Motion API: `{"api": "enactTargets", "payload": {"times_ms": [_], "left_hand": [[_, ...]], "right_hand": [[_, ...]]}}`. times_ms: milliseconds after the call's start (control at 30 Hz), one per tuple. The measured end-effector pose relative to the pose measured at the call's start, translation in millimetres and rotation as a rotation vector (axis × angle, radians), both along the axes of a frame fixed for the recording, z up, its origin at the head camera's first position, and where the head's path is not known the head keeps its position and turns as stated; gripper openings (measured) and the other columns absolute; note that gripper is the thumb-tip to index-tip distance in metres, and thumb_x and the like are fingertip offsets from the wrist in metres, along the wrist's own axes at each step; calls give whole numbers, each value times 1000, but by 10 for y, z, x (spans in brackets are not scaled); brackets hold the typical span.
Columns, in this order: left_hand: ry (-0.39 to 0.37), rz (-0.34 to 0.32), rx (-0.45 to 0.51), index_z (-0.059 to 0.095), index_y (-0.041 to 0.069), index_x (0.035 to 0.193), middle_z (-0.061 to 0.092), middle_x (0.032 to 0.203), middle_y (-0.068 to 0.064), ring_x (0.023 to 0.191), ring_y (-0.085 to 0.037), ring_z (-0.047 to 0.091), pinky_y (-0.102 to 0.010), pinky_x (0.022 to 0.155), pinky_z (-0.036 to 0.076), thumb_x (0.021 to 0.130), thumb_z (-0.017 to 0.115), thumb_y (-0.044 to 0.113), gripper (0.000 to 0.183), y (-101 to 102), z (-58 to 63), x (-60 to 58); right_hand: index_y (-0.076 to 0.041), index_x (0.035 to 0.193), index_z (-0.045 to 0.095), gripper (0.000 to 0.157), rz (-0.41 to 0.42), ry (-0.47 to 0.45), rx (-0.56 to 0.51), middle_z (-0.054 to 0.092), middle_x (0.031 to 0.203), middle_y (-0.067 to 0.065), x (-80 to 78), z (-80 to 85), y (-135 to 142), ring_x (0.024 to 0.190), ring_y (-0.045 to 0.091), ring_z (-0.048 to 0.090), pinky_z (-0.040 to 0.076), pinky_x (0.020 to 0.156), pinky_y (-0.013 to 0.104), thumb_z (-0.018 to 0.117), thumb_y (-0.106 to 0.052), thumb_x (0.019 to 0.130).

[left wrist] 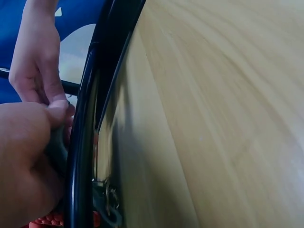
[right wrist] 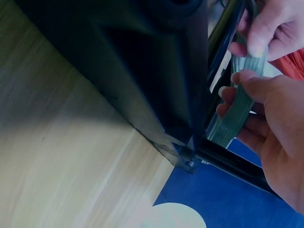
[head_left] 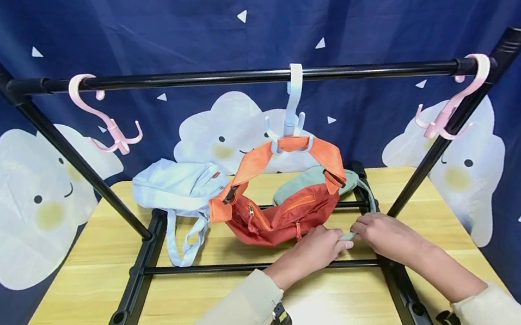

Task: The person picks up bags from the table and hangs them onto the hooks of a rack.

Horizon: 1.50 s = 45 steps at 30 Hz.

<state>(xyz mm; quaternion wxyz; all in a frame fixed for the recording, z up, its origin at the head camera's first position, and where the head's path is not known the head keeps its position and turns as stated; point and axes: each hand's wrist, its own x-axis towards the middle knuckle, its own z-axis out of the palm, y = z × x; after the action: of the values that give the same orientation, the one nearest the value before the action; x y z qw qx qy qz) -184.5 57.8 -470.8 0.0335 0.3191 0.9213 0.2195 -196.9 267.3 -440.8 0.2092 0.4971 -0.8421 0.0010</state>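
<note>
A green strap (right wrist: pixel 235 114) runs between both hands, pinched by each between thumb and fingers. My left hand (head_left: pixel 315 249) is just in front of the red waist bag; my right hand (head_left: pixel 382 233) is beside the rack's right post. The strap belongs to a green bag (head_left: pixel 304 182), which lies on the table partly hidden behind the red bag. That red waist bag (head_left: pixel 278 214) hangs by its orange strap (head_left: pixel 295 144) from a pale blue hook (head_left: pixel 293 101). In the left wrist view, the left hand (left wrist: pixel 23 161) fills the lower left, partly covering the strap.
A black rack (head_left: pixel 232 75) stands on the wooden table (head_left: pixel 319 313). Pink hooks hang at its left (head_left: pixel 105 120) and right (head_left: pixel 450 108) ends. A light blue bag (head_left: pixel 178 187) lies at the left, its straps over the lower bar. A dark blue curtain (head_left: pixel 162 7) hangs behind.
</note>
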Motion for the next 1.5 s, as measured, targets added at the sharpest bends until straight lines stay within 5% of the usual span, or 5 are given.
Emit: {"api": "enactTargets", "payload": {"times_ms": [300, 500, 700, 1067, 1500], "left_hand": [[103, -33, 39, 55, 21, 84, 47, 66, 10, 54, -5, 41, -16, 52, 33, 113, 41, 33, 35, -173, 60, 27], [91, -17, 80, 50, 21, 78, 40, 62, 10, 50, -4, 35, -17, 48, 29, 112, 44, 35, 38, -332, 168, 69], [176, -56, 116, 49, 20, 74, 37, 62, 10, 52, -3, 34, -14, 53, 30, 112, 47, 32, 39, -481, 251, 98], [244, -79, 113, 52, 21, 75, 40, 64, 10, 55, -4, 37, -16, 57, 31, 111, 49, 31, 38, -698, 392, 206], [292, -115, 169, 49, 19, 72, 40, 64, 9, 54, -3, 35, -13, 54, 27, 108, 52, 26, 37, -873, 602, 365]], "right_hand": [[-10, 90, 71, 21, 45, -15, -120, 67, 82, -2, -35, 18, 16, 75, 11, 62, 55, 68, 29, 86, -6, 76], [-10, 98, 75, 4, 50, -146, -211, 71, 89, -2, -32, 84, -15, 82, 9, 65, 57, 72, 26, 73, -8, 95], [-10, 97, 74, 10, 31, -233, -261, 68, 87, -6, 4, 192, -62, 80, 3, 60, 55, 70, 23, 66, -13, 102], [-16, 92, 72, 12, 24, -230, -303, 66, 87, -12, 63, 345, -112, 81, -1, 59, 54, 71, 23, 77, -6, 90], [-16, 94, 72, 12, 119, -189, -366, 66, 86, -11, 195, 509, -245, 81, 0, 57, 48, 77, 16, 63, -19, 103]]}}
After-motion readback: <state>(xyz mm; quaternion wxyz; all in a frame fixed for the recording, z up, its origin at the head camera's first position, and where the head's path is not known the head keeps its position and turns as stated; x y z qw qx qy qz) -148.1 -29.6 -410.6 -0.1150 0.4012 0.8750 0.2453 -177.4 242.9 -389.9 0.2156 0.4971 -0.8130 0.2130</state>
